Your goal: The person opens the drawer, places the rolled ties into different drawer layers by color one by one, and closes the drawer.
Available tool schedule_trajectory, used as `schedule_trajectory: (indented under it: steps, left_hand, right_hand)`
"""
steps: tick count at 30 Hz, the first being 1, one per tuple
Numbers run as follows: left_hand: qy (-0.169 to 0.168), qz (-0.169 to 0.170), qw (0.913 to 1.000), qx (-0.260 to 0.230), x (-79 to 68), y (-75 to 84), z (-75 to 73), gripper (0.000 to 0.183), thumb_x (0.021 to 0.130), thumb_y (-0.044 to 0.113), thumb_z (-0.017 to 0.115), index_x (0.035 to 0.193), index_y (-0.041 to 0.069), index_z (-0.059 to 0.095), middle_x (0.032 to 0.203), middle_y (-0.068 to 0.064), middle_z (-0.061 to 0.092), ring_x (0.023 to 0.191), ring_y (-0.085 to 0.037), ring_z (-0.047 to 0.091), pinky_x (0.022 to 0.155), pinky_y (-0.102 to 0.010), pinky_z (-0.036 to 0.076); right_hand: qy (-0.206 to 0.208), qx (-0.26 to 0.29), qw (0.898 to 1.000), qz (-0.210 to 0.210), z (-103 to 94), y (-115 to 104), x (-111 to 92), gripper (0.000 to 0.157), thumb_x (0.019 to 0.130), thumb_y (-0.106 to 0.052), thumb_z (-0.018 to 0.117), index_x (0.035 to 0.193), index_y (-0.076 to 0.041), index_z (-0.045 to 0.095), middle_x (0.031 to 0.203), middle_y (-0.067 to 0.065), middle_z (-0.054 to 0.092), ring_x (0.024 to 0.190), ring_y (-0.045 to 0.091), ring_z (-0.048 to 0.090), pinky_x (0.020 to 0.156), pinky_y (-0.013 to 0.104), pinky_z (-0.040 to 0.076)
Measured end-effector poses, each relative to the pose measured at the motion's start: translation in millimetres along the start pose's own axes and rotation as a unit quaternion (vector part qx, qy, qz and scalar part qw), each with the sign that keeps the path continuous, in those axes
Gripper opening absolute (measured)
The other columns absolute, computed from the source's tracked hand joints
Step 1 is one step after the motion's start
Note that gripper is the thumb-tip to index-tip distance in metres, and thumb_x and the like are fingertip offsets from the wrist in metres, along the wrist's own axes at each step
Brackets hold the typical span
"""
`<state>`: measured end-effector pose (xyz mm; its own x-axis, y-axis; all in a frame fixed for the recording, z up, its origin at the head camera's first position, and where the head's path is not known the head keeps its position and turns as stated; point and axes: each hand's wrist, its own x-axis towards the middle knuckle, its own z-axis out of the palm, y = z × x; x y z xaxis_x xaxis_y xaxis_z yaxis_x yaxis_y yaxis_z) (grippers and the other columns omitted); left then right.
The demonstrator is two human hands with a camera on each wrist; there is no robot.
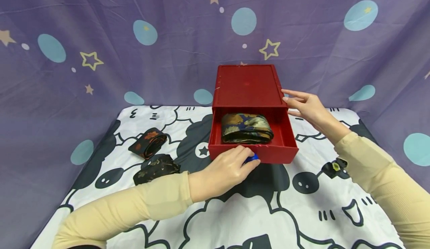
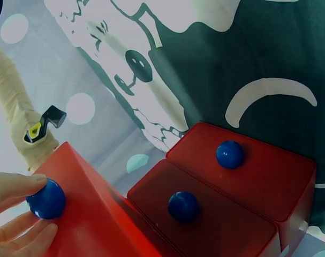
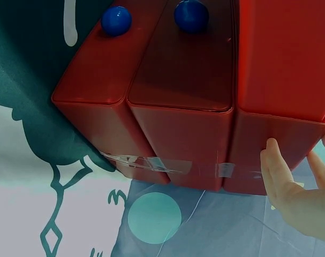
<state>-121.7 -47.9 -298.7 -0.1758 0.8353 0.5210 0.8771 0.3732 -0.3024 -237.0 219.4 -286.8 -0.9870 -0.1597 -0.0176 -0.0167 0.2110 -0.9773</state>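
Has white cloth (image 1: 231,221), printed with black cartoon shapes, beneath both hands, including a star in a circle left of the left fingertips. Grips a round blue knob (image 1: 252,158) between curled thumb and fingers of the left hand (image 1: 221,172). Has an open red plastic drawer (image 1: 275,155) right behind those fingers. Shows, to their left, a black fabric roll with faint gold pattern (image 1: 156,168) and, slightly farther, a black fabric roll with orange leaves (image 1: 147,142). Encloses, just beyond the left fingertips, a thick patterned fabric roll (image 1: 246,127), navy, gold and black, inside the drawer. Reveals two closed red drawers (image 2: 221,222) below. Touches the side of the red plastic cabinet (image 1: 248,84) with spread, nearly straight fingers of the right hand (image 1: 309,106). Shows clear tape (image 3: 173,165) below those fingers' level, plus an M-shaped mark (image 3: 117,197); cannot tell whether a letter. Ends, beyond all fingers, in a purple curtain (image 1: 181,2) with stars.
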Motion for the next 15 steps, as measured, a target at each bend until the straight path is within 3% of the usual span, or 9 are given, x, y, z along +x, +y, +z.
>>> schedule_trajectory:
  steps: [8, 15]
  left_hand:
    - [0.008, 0.005, 0.9998, 0.015, 1.8, -5.1, 4.8, 0.023, 0.078, 0.006, 0.065, 0.101, 0.002, 0.064, 0.092, -0.009, 0.054, 0.080, -0.016, 0.049, 0.073, -0.021, 0.045]
    - [0.001, -0.015, 0.9999, 0.004, 3.5, -7.6, 7.1, 0.026, 0.078, 0.006, 0.066, 0.104, 0.003, 0.063, 0.095, -0.009, 0.054, 0.083, -0.016, 0.049, 0.076, -0.022, 0.046]
  right_hand:
    - [0.002, 0.003, 1.000, 0.000, 0.3, 0.0, -0.2, 0.057, 0.082, -0.033, 0.060, 0.132, -0.011, 0.042, 0.108, -0.003, 0.056, 0.091, 0.005, 0.058, 0.074, 0.023, 0.049]
    - [0.001, 0.000, 1.000, 0.000, 0.1, 0.2, 0.0, 0.057, 0.082, -0.034, 0.060, 0.132, -0.011, 0.042, 0.107, -0.004, 0.057, 0.092, 0.005, 0.058, 0.075, 0.023, 0.049]
